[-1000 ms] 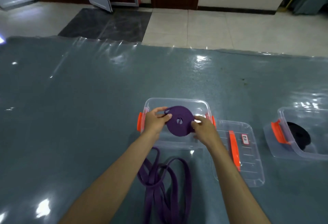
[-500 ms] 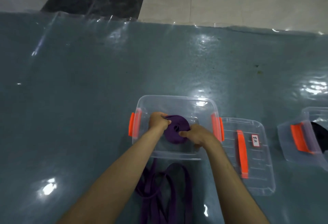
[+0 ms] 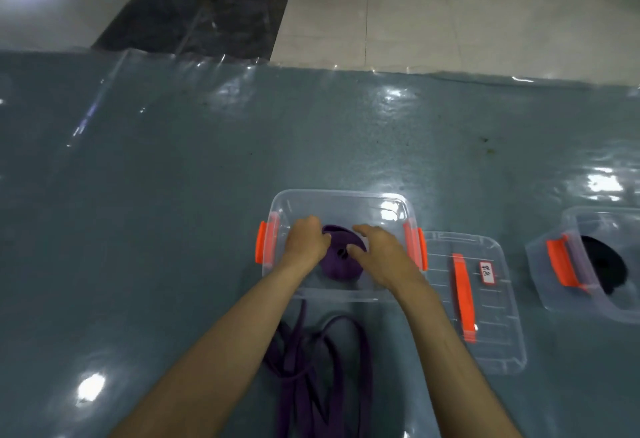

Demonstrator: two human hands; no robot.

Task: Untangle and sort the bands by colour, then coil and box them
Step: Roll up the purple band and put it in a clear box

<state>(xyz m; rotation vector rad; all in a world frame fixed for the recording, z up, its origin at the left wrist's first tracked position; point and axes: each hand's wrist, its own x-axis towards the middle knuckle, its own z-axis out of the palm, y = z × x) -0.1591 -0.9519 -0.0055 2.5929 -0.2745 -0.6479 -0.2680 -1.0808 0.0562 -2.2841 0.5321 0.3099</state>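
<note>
Boxing step: purple coil [image 3: 341, 261] inside the clear box [image 3: 341, 196], left hand [image 3: 304, 245] fingers pinching its edge, right hand [image 3: 379, 254] fingers spread loose over it; next, probably coiling the loose purple bands [image 3: 311, 368] just before the box.

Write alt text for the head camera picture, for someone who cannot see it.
Two bare hands, left hand and right hand, reach into a clear box with orange latches, around a purple coil inside it. Loose purple bands lie nearer on the grey table; the lid lies right of the box, and farther right a second box holds a black coil.
</note>
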